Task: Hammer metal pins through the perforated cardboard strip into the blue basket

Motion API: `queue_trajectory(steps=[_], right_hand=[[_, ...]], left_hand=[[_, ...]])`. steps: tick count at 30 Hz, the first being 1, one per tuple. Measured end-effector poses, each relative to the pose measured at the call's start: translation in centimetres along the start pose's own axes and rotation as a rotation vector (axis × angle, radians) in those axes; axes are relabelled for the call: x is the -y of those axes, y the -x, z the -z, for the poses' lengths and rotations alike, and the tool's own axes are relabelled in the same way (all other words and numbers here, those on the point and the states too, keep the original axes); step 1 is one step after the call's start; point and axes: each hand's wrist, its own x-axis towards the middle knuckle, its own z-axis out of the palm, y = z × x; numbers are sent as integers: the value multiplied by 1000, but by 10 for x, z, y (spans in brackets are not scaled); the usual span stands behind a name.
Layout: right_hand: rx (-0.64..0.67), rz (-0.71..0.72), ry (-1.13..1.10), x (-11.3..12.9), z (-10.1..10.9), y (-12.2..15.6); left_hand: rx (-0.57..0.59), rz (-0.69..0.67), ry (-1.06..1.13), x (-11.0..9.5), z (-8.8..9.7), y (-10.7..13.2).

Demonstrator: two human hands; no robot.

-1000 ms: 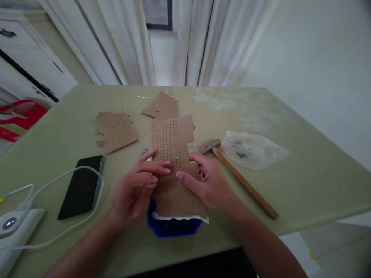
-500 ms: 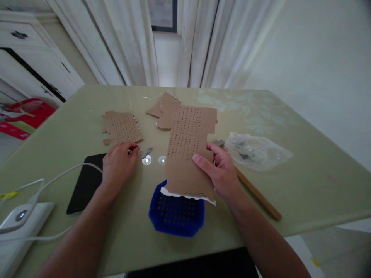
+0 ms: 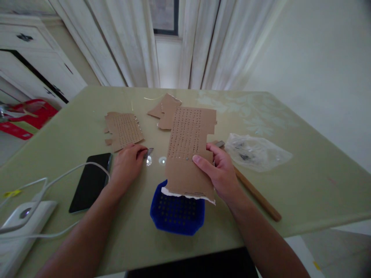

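My right hand (image 3: pixel 224 170) grips a brown cardboard piece (image 3: pixel 188 173) by its right edge, thumb on top. Rows of small holes cover its upper part, and a small metal nail head (image 3: pixel 187 158) shows near the thumb. My left hand (image 3: pixel 130 160) has its fingers pinched together at a small bundle of thin metal nails (image 3: pixel 150 152) on the table. The fingertips partly cover the bundle; whether they hold a nail is hidden. Under the cardboard's torn white lower edge stands a blue perforated basket (image 3: pixel 177 226), its far side partly covered.
Another holed cardboard piece (image 3: pixel 125 129) lies at left, cardboard scraps (image 3: pixel 165 110) behind. A hammer (image 3: pixel 257 195) and a clear plastic bag (image 3: pixel 261 152) lie at right. A phone (image 3: pixel 91 181), a white cable (image 3: pixel 72 168) and a power strip (image 3: pixel 43 214) are left.
My left hand has moved right, its fingertips now at the nail bundle, which it partly covers. More of the phone shows. My right hand and the cardboard have stayed nearly still.
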Motion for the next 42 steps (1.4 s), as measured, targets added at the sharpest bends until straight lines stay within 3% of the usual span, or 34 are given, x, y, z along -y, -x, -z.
queue_trajectory(steps=[12, 22, 25, 28, 33, 37, 42], right_hand=[[6, -14, 24, 3, -2, 1], [13, -13, 14, 3, -1, 0], [18, -11, -17, 3, -1, 1], [49, -28, -91, 3, -2, 2], [138, -77, -186, 0, -1, 4], [211, -98, -194, 1, 0, 6], [265, -96, -138, 4, 0, 9]], left_hand=[[-45, 6, 18, -8, -1, 1], [-106, -58, 98, -2, -7, 1], [-189, -88, 237, -11, -2, 5], [-258, -208, 507, -28, 7, 15], [-148, -470, 880, -50, 13, 37], [-62, -507, 896, -60, 16, 46], [-63, -485, 909, -68, 23, 47]])
